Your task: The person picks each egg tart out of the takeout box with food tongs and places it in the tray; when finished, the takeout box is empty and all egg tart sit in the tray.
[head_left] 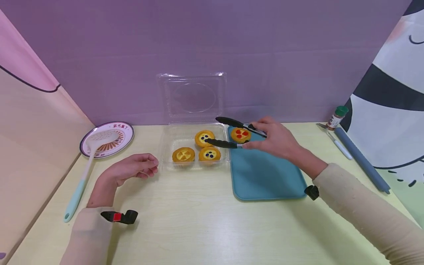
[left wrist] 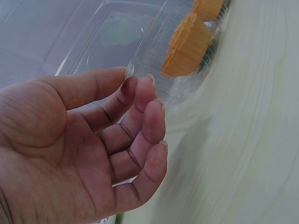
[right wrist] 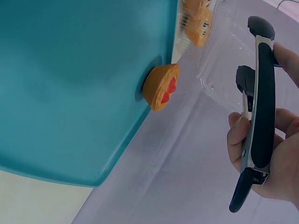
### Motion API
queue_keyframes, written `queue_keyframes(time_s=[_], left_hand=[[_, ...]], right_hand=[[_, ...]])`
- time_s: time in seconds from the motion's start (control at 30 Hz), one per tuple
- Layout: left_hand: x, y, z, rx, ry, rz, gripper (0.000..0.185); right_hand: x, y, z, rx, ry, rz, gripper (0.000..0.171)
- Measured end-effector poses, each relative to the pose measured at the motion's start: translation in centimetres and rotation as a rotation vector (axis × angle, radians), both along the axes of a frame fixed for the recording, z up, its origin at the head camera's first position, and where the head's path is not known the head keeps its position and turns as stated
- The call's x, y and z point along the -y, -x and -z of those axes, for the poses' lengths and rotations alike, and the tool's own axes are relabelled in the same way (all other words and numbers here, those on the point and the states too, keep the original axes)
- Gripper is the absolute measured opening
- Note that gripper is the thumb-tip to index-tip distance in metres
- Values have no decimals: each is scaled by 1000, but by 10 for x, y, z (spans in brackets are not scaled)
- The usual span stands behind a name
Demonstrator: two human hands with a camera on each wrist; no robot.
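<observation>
My right hand (head_left: 278, 138) grips a pair of black-tipped tongs (right wrist: 264, 107), spread apart with nothing between the tips. The tongs reach left over the tray's far corner and overlap a clear plastic container (head_left: 170, 136) whose lid (head_left: 195, 97) stands up at the back. Inside it lie two tarts with dark blue berries (head_left: 209, 154) and one with yellow topping (head_left: 183, 154). A tart with red pieces (head_left: 241, 135) sits on the blue tray (head_left: 265, 180), at its far left corner. With thumb and index fingertip, my left hand (left wrist: 93, 135) pinches the container's near left corner.
At the left, a white slotted turner (head_left: 77, 197) with a pale green handle lies across a patterned plate (head_left: 127, 134). At the right are a green-capped jar (head_left: 336, 117), a white-handled knife (head_left: 342, 149) and a long grey-blue bar (head_left: 364, 162). A purple backdrop rises behind the table.
</observation>
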State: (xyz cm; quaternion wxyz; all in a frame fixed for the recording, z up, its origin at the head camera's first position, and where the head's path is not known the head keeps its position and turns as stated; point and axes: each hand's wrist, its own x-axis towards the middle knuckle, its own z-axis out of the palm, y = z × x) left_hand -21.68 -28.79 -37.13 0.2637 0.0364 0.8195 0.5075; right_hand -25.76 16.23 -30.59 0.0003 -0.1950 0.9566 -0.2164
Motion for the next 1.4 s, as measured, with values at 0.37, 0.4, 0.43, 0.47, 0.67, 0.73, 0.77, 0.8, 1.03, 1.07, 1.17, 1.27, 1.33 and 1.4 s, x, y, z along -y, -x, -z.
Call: queue_keyframes(time_s=[0.37, 0.4, 0.43, 0.47, 0.67, 0.73, 0.77, 0.8, 1.03, 1.07, 1.17, 1.27, 1.33, 1.4], left_hand=[[0, 1, -1, 4, 11, -7, 37], [0, 1, -1, 5, 10, -8, 38], [0, 1, 0, 5, 9, -9, 38], [1, 1, 0, 4, 7, -10, 38], [1, 1, 2, -1, 4, -6, 38], [1, 1, 2, -1, 4, -4, 37], [1, 1, 2, -1, 4, -5, 37], [1, 1, 2, 1, 4, -5, 36], [1, 2, 1, 6, 8, -8, 35], [1, 2, 1, 7, 8, -8, 35], [1, 3, 1, 10, 8, -8, 35], [1, 3, 1, 14, 6, -10, 35], [1, 3, 1, 17, 4, -12, 35], [2, 3, 1, 19, 1, -13, 35]], right_hand=[[15, 6, 3, -34, -113, -87, 85], [18, 7, 3, -34, -123, -95, 85], [20, 8, 3, -34, -136, -99, 85], [23, 9, 2, -31, -148, -104, 85], [36, 11, 0, -31, -184, -154, 86], [40, 11, -1, -39, -196, -173, 86], [42, 11, -1, -45, -203, -182, 86], [43, 11, -2, -50, -210, -189, 86], [58, 16, -4, -61, -234, -240, 83], [59, 17, -3, -59, -236, -245, 82], [65, 19, -2, -56, -257, -260, 81], [71, 21, 0, -55, -279, -270, 81], [75, 23, 2, -57, -291, -277, 81], [78, 24, 4, -61, -296, -281, 80]])
